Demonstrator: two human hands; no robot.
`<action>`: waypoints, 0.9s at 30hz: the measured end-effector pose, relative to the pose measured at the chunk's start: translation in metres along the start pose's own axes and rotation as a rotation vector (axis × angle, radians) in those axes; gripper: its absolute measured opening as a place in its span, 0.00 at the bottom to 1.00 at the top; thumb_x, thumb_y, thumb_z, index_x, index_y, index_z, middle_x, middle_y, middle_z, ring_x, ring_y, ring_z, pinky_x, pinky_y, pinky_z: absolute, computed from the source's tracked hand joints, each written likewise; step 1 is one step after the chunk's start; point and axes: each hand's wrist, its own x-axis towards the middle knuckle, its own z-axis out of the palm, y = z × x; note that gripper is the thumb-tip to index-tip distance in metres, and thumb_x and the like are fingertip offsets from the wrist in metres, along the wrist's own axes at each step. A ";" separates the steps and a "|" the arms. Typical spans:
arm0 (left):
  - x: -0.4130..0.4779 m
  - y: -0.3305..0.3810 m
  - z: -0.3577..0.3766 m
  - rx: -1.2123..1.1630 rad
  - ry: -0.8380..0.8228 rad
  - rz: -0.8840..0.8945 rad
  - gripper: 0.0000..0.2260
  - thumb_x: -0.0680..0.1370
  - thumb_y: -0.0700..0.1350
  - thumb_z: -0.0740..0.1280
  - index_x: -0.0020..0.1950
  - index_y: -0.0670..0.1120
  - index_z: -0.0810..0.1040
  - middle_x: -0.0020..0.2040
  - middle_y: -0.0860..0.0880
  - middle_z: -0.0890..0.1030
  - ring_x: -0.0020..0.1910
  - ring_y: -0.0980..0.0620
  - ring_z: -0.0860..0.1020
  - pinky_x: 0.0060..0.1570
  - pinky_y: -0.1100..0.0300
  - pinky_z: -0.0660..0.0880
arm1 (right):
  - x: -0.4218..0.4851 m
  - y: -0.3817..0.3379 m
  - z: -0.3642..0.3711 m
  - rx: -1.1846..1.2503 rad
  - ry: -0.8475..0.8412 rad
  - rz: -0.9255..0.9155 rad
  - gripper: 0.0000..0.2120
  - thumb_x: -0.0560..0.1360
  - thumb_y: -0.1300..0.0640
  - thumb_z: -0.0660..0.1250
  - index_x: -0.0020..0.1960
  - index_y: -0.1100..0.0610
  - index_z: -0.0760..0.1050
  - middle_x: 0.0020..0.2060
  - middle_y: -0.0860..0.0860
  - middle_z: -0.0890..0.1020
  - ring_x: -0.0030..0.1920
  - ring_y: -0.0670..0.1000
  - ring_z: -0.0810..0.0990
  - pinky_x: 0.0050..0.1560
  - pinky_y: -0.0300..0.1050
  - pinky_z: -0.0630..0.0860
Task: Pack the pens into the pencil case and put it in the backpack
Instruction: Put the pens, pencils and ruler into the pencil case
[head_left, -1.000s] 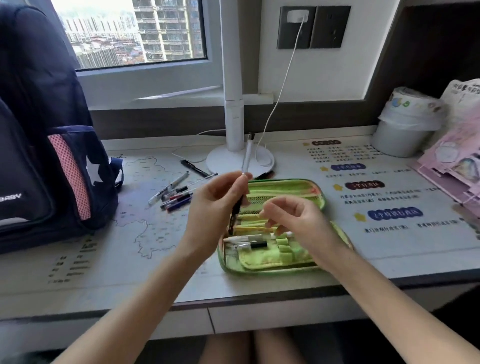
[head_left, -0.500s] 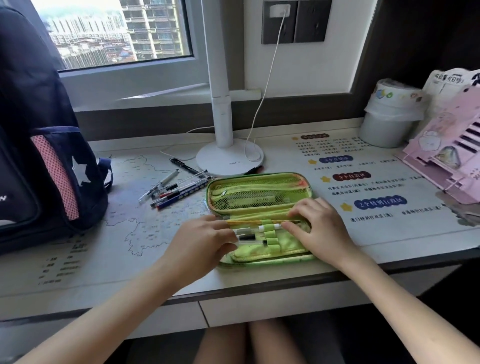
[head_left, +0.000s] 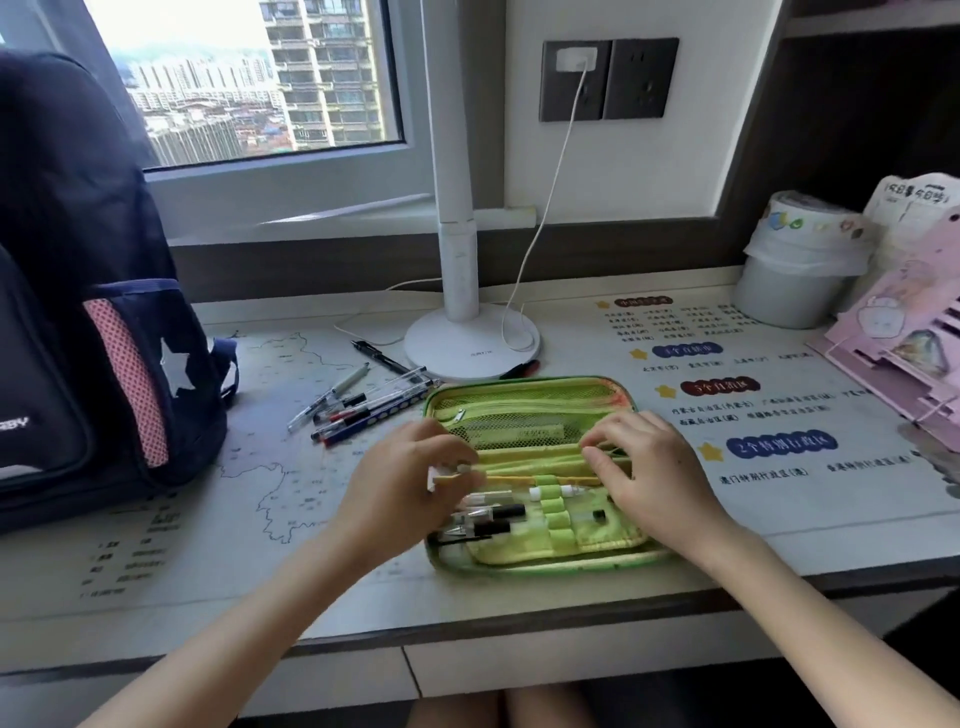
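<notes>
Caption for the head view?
Left hand holds a pen at the open pencil case, right hand on it; loose pens nearby.

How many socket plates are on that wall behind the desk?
2. The left socket plate has a white charger plugged in; the right socket plate sits against it, with nothing plugged in. None looks hidden.

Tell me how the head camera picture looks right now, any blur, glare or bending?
Head view: daylight from the window washes out the sky; the left hand is smeared by motion, the pencil case fairly sharp; wide-angle bending tilts the lamp pole and curves the desk edge; the upper right corner is nearly black.
</notes>
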 end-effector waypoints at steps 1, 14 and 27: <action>0.003 -0.014 -0.005 0.030 0.049 -0.075 0.08 0.73 0.53 0.69 0.46 0.50 0.83 0.42 0.53 0.78 0.38 0.56 0.74 0.34 0.67 0.67 | 0.009 -0.005 0.000 0.004 0.004 -0.015 0.03 0.73 0.58 0.68 0.45 0.55 0.80 0.43 0.48 0.81 0.48 0.49 0.76 0.52 0.47 0.72; 0.068 -0.144 -0.002 0.290 -0.050 -0.480 0.09 0.77 0.46 0.63 0.53 0.44 0.80 0.51 0.43 0.81 0.50 0.42 0.76 0.43 0.55 0.70 | 0.063 -0.026 0.042 -0.008 -0.042 -0.039 0.04 0.74 0.56 0.67 0.46 0.55 0.80 0.44 0.48 0.82 0.48 0.51 0.76 0.52 0.47 0.70; 0.000 -0.043 -0.039 -0.067 0.061 -0.036 0.04 0.75 0.39 0.67 0.48 0.42 0.82 0.42 0.50 0.77 0.40 0.52 0.75 0.42 0.62 0.72 | 0.000 0.008 0.000 -0.068 0.045 0.064 0.03 0.72 0.61 0.70 0.44 0.56 0.80 0.41 0.48 0.82 0.47 0.51 0.77 0.50 0.45 0.71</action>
